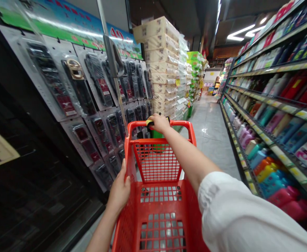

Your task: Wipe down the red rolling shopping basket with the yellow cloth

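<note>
A red plastic shopping cart (160, 141) stands in front of me, its basket floor and grid panel showing with nothing inside. My right hand (159, 123) reaches across to the far end and is wrapped over the middle of the cart's handle, beside a black and yellow piece. On the near left, my left hand (120, 190) holds the cart's side rim, thumb toward the inside and fingers along the outer side. Some of its fingers are hidden by the hand itself.
Packaged belts (77, 82) hang on a left wall display, with a grey metal pole (114, 57) before it. Beyond stand stacked tissue packs (164, 70) and green packs (194, 70). Shelves of bottles (271, 126) line the right. A tiled aisle (213, 129) runs between.
</note>
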Demonstrator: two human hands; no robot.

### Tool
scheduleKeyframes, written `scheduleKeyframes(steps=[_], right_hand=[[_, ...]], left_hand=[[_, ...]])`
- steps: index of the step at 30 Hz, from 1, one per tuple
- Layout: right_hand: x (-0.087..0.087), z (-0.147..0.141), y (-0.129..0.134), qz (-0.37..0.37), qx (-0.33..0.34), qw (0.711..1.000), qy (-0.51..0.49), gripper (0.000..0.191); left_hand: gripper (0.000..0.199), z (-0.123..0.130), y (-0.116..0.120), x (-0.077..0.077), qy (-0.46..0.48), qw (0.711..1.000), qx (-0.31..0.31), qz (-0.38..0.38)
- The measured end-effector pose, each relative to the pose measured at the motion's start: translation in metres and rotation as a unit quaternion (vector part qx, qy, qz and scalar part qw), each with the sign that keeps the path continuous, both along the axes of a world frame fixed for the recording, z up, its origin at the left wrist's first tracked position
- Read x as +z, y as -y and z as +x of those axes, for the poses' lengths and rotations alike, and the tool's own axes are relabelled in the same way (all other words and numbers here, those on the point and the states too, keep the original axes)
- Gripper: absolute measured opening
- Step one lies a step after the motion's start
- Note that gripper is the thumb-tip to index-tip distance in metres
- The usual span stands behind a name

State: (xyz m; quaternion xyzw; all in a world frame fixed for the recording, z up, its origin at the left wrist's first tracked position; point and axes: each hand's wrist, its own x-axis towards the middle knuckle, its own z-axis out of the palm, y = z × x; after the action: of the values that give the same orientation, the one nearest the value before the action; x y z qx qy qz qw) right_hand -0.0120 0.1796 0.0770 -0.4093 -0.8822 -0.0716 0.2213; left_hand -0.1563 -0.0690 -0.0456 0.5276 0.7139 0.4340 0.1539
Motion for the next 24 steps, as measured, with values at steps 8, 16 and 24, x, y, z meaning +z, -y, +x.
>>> scheduleKeyframes(steps=[8,16,24], right_hand=[[-0.015,0.131,-0.03,-0.057,-0.017,0.998,0.0,0.032],[-0.031,0.178,-0.002,-0.044,0.044,0.998,0.002,0.029],[-0.067,0.206,0.082,-0.029,0.102,0.993,-0.061,0.038]], left_hand=[[0.07,0.0,-0.005,-0.001,0.001,1.0,-0.002,0.014],[0.071,0.005,-0.006,-0.003,-0.026,0.999,-0.003,0.019],[0.075,0.015,0.0,0.012,-0.112,0.992,-0.007,-0.05]])
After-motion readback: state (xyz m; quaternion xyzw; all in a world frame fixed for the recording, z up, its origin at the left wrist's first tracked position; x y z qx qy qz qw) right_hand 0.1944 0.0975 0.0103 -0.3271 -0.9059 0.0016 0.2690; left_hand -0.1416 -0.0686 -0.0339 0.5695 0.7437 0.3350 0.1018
